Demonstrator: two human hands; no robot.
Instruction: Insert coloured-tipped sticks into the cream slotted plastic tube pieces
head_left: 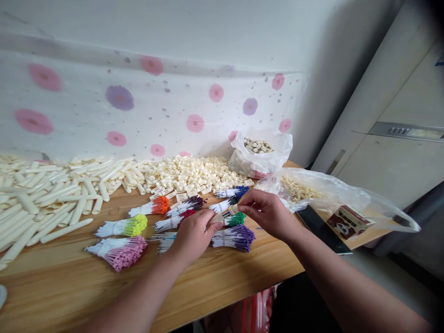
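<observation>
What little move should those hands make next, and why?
Probably ease the right hand slightly toward the left hand: the small cream piece in the right fingertips seems nearly lined up with the cream part held in the left, a short gap between them.

Bare left hand (196, 229), bare left forearm (147, 280), bare right hand (267, 212), bare right forearm (336, 261), both forearms tapering towards the wrists
</observation>
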